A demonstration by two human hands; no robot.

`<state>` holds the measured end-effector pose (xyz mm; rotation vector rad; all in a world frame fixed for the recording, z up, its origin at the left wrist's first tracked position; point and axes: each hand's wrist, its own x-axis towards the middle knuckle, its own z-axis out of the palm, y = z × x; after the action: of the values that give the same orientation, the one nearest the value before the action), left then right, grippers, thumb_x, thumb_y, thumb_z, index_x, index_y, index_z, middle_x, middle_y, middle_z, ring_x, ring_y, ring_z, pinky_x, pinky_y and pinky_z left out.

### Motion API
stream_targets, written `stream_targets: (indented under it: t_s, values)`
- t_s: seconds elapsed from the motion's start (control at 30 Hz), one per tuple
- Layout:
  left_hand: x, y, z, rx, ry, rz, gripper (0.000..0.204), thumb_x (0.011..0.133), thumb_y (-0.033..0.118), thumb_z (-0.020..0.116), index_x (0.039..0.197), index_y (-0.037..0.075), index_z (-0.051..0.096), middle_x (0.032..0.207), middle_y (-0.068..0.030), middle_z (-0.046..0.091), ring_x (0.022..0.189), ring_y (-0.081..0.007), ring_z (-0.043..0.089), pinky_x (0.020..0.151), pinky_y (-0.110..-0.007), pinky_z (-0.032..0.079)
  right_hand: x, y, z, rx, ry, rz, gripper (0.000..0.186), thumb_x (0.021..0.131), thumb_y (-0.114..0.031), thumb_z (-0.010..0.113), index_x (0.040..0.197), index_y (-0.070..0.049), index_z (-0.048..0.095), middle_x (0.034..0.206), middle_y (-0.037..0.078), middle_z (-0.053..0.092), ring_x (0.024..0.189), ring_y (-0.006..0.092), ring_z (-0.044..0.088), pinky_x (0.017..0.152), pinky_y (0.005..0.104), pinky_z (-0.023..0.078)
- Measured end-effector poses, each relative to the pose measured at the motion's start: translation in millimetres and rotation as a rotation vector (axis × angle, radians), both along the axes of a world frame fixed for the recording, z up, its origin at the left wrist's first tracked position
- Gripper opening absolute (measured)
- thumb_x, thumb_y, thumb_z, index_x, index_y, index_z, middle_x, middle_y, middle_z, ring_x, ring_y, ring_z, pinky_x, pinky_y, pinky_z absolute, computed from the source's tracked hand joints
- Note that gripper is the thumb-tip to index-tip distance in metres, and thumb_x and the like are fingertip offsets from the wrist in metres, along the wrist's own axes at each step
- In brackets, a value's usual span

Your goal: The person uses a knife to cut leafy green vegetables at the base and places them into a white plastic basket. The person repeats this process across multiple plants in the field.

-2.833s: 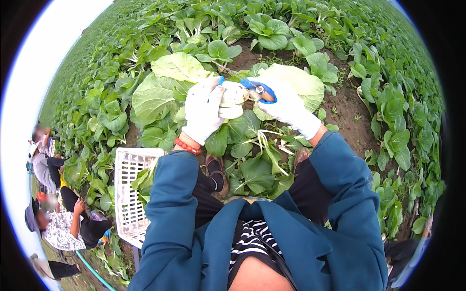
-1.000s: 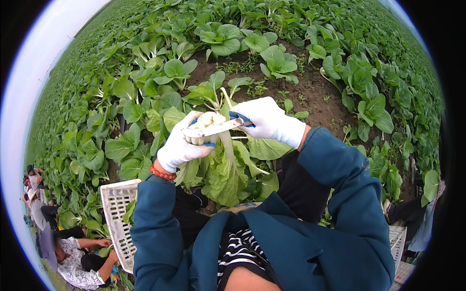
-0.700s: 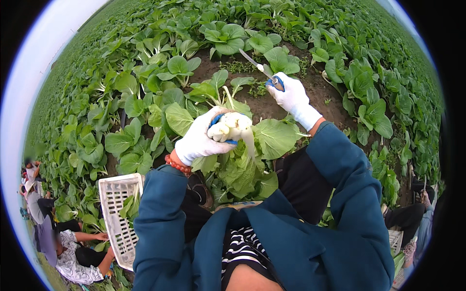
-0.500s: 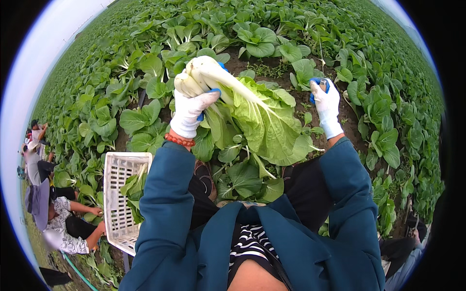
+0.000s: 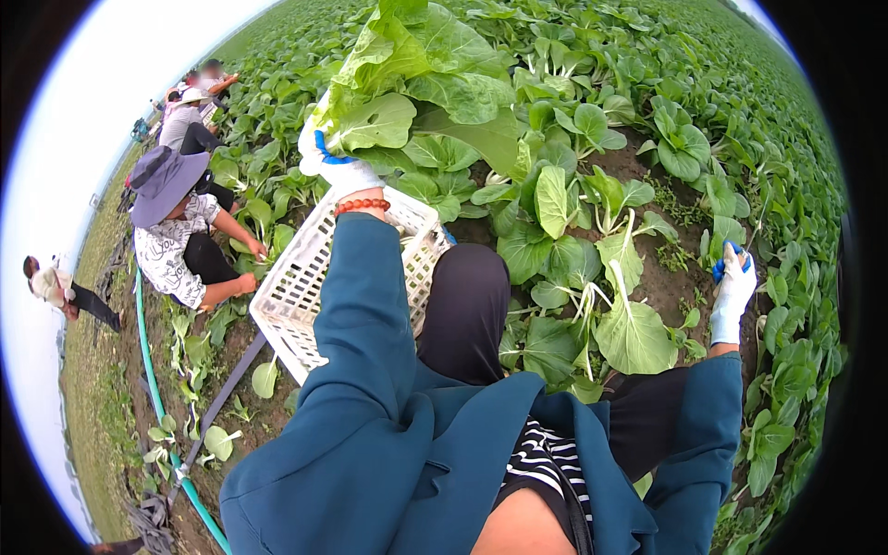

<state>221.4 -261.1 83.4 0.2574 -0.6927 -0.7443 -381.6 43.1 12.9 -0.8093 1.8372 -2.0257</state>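
Note:
Raised over the white plastic crate (image 5: 289,319), my left hand (image 5: 335,171) in a white glove with blue fingers is closed round the base of leafy bok choy (image 5: 421,83). Its broad green leaves spread up and to the right, and the stalk ends are mostly hidden by the glove. Lower at the right, my gloved right hand (image 5: 733,289) is closed on a slim knife, whose thin blade (image 5: 758,229) points up above the fist. Its handle is mostly hidden. Loose cut leaves (image 5: 636,335) lie on the ground between my legs and right arm.
Rows of growing bok choy (image 5: 680,143) fill the field ahead and right. At the left a person in a purple hat (image 5: 168,180) crouches beside the crate, with more people behind. A green hose (image 5: 153,375) runs along the ground.
My left hand has swung left with the bok choy, from in front of me to above the crate. The view has turned left. My right hand stays closed on the knife.

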Motion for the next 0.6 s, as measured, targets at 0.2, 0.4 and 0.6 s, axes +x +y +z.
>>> stream_targets:
  t_s: [0.2,0.4,0.6]
  values:
    - [62.1,43.5,-29.3,0.063,0.044,0.142,0.047,0.097,0.035,0.047,0.129,0.004,0.060,0.127,-0.0158,0.064,0.114,-0.0319,0.062,0.101,-0.048,0.049,-6.5,-15.7,-15.0,0.053,0.071,0.059,0.014,0.092,-0.020,0.073,0.095,-0.008,0.067,0.070,-0.007,0.053,0.056,0.0027,0.042,0.052,0.0208,0.032]
    - [160.4,74.1,-78.0,0.121,0.090,0.171,0.044,0.098,0.036,0.048,0.126,0.005,0.061,0.120,-0.0150,0.066,0.106,-0.0340,0.065,0.093,-0.048,0.054,-2.7,-38.2,-30.8,0.117,0.082,0.152,0.017,0.092,-0.021,0.073,0.090,-0.008,0.063,0.067,-0.007,0.049,0.055,0.0031,0.041,0.052,0.0212,0.035]
    - [151.7,136.2,-93.4,0.269,0.300,0.181,0.044,0.093,0.034,0.052,0.122,0.003,0.065,0.119,-0.0146,0.067,0.104,-0.0329,0.066,0.091,-0.048,0.054,-14.4,-47.4,-33.1,0.248,0.123,0.227,0.020,0.092,-0.026,0.073,0.092,-0.008,0.065,0.067,-0.006,0.048,0.055,0.0054,0.042,0.052,0.0218,0.036]
